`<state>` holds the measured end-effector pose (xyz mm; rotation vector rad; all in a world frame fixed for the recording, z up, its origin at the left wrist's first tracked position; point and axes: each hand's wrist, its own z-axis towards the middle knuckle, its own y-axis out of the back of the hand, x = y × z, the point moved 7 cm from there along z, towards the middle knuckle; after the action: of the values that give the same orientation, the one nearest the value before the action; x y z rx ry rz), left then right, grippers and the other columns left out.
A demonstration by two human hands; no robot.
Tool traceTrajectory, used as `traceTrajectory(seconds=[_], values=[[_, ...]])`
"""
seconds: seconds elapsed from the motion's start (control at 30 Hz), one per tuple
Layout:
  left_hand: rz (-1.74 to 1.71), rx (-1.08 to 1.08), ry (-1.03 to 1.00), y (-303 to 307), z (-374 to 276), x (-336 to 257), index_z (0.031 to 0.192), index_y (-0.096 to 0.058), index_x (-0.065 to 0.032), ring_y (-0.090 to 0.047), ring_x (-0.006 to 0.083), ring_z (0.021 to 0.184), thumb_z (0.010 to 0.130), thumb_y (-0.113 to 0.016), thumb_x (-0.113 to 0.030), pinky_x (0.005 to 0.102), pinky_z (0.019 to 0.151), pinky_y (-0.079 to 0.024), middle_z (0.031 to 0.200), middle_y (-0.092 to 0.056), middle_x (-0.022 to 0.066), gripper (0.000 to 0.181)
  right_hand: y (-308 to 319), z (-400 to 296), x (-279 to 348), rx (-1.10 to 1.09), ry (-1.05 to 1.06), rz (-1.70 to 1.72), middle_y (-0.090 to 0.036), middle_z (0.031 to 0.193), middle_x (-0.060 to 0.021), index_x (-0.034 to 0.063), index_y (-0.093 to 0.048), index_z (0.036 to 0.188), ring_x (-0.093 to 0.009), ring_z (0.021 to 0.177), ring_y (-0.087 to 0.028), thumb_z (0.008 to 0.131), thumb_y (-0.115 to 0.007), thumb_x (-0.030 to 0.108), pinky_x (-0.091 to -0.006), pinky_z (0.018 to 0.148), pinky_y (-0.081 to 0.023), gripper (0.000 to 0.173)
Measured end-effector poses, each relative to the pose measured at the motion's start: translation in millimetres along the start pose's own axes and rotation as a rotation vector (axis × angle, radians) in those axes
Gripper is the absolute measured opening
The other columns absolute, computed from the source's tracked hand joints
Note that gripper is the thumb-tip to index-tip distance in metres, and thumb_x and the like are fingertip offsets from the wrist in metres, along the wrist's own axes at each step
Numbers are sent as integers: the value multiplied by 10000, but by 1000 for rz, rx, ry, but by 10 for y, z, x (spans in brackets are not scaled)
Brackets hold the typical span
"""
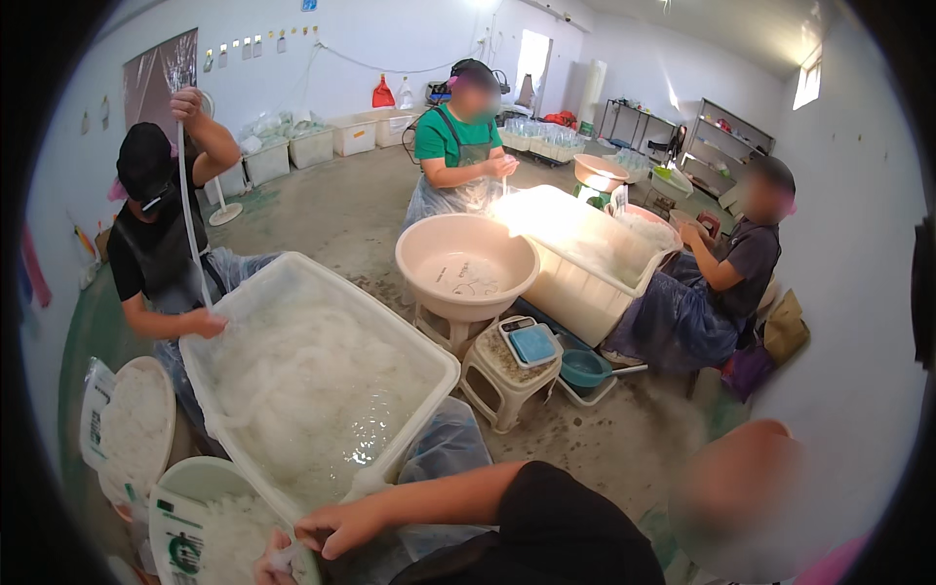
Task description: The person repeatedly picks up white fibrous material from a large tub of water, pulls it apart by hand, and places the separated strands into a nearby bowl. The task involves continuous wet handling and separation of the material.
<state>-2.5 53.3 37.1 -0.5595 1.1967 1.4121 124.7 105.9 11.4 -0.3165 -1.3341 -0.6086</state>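
Observation:
My right hand (342, 523) reaches in from a black sleeve, past the near corner of a large white tub (452, 373). Its curled fingertips meet my left hand (274, 561), whose fingers close on a small clump of white, wet, soft material (284, 557). Whether the right fingers also grip it cannot be told. Both hands are above the rim of a pale green basin (191, 472) holding a printed plastic bag (175, 545) and white stringy material (238, 537). The tub holds cloudy water and a mass of the same material (300, 373). A white clump (368, 482) hangs on its rim.
Across the tub, a co-worker (168, 241) stretches a long white strand (186, 212). Two others sit by another white tub (585, 270). Nearby are a pink basin (468, 227), a stool (504, 373) with a scale (532, 344), and a filled basin (164, 417) at left.

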Motion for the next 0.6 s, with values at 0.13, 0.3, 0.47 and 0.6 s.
traceTrajectory(seconds=[0.13,0.3,0.47,0.6], values=[[-782,-258,35,83,-192,129,1062,-549,85,-472,375,1202,985,-339,-264,440,1010,-359,1280,-476,297,415,174,-17,-84,-129,63,-463,-499,751,-101,32,-500,795,-262,688,-527,665,-672,230,-383,625,-432,292],[-273,-487,269,112,-363,737,1053,-483,39,-527,305,820,997,-346,-355,425,816,-455,952,-538,179,421,-520,53,-423,240,-42,200,-578,769,-206,14,-540,759,-395,756,-564,778,-551,299,-447,650,-441,286],[-909,-284,428,65,-304,479,923,-480,-72,-439,170,592,983,-419,-284,347,585,-439,755,-454,59,229,-384,44,-491,-102,86,-442,-540,705,-218,-2,-535,770,-381,705,-552,836,-439,269,-447,634,-431,295],[292,-355,418,535,-385,657,1078,-521,-55,-508,270,915,961,-445,-244,436,799,-433,1034,-513,188,236,-20,77,-193,-248,214,-238,-505,636,-168,17,-506,699,-285,625,-515,824,-483,225,-402,604,-402,244]])
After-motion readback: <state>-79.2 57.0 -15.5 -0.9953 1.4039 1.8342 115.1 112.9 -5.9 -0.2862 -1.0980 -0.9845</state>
